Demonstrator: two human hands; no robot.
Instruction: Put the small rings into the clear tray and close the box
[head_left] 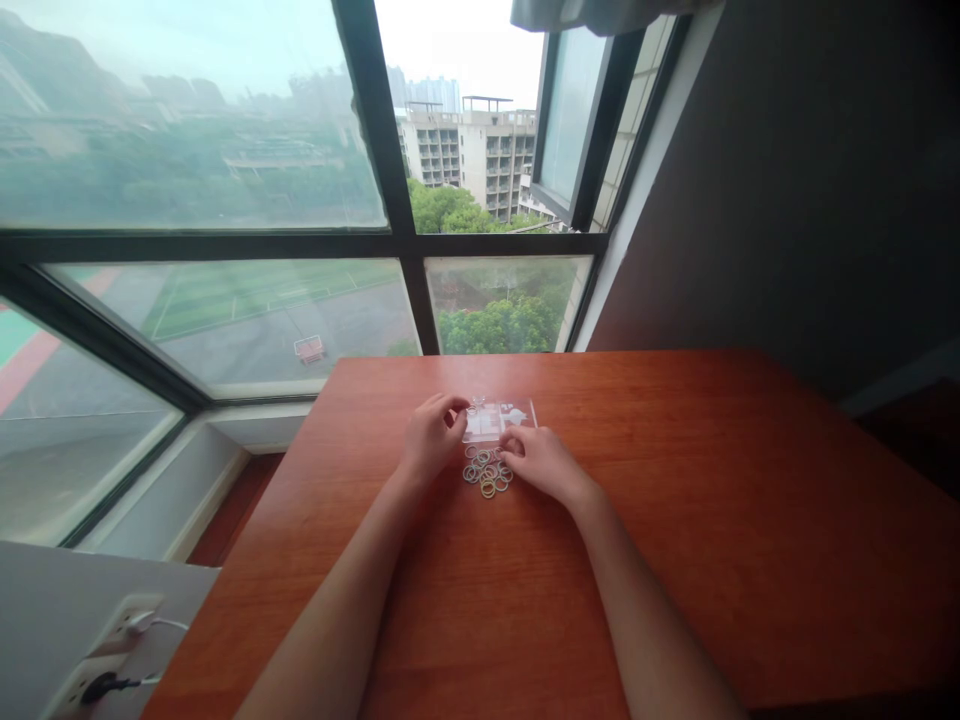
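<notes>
A clear plastic box [482, 437] with compartments lies on the table, with small transparent and white pieces in it. My left hand [433, 432] is at the box's left edge, thumb and fingers curled together; what lies between the fingertips is too small to make out. Just in front of the box lies a loose pile of small rings [487, 474], mostly pale, with a few yellowish ones nearest me. My right hand [546, 460] rests at the pile's right side, fingers bent in a pinch at a pale ring [497, 454]. The fingertips partly cover the box's front edge.
The reddish-brown wooden table [720, 520] reaches to the window [409, 246] at its far side. A dark wall [750, 200] rises on the right. At lower left, two plugs [97, 686] sit in wall sockets beside the table's left edge.
</notes>
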